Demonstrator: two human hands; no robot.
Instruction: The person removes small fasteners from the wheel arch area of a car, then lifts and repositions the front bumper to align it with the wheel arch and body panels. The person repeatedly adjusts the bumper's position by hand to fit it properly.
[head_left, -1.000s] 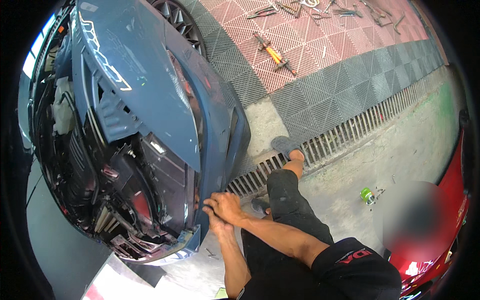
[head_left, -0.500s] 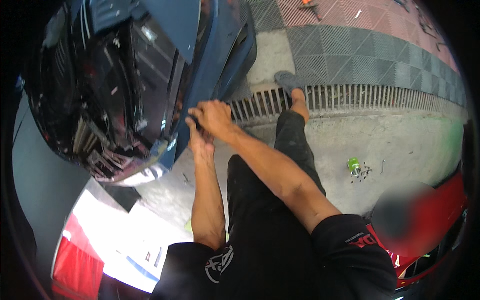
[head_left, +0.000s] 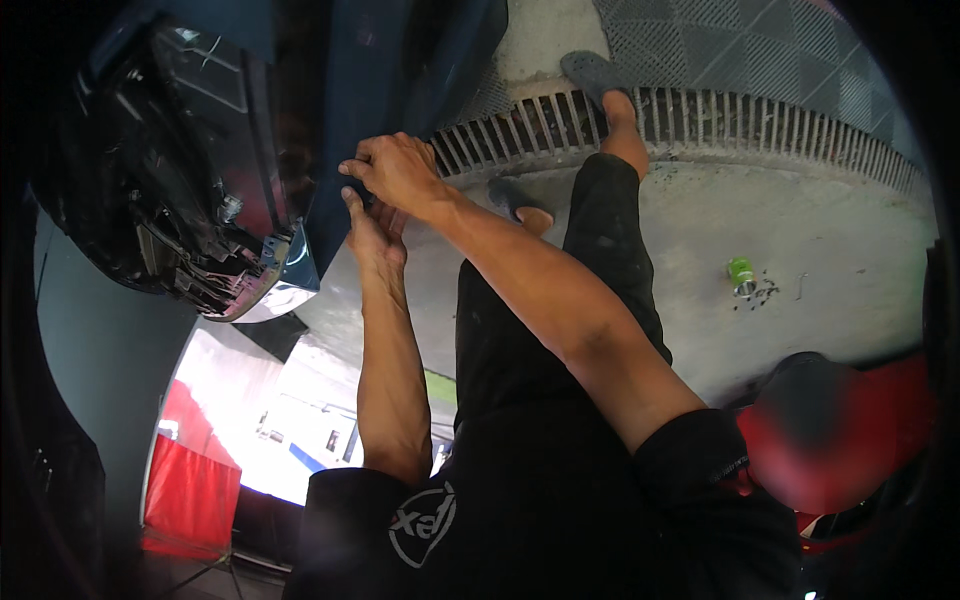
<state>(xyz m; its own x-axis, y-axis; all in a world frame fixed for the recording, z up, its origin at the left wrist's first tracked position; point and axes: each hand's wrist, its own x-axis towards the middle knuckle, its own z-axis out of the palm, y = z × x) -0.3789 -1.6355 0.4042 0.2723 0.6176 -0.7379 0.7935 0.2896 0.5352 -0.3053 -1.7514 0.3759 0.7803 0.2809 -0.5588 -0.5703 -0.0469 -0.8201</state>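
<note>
Both my hands are close together at the edge of a dark blue car body panel (head_left: 345, 110). My right hand (head_left: 400, 172) is above, palm down, with fingers bent and their tips drawn together at the panel. Just below it, my left hand (head_left: 375, 232) has its thumb raised and its fingers curled. Something small and dark shows between the two hands, but its kind cannot be made out. To the left lies the car's open front, with dark parts (head_left: 150, 150) and a bare front corner (head_left: 298, 262).
A slotted floor drain (head_left: 700, 125) runs behind my feet, with grey floor tiles (head_left: 740, 50) beyond. A green can (head_left: 740, 272) lies on the concrete beside scattered small dark pieces (head_left: 765, 290) and a thin wrench-like tool (head_left: 801, 285). A person in red (head_left: 840, 430) is at the lower right, blurred.
The view has shifted, so the car's front sits higher and further left. My hands stay together at the panel edge, and the right fingertips have drawn closer together.
</note>
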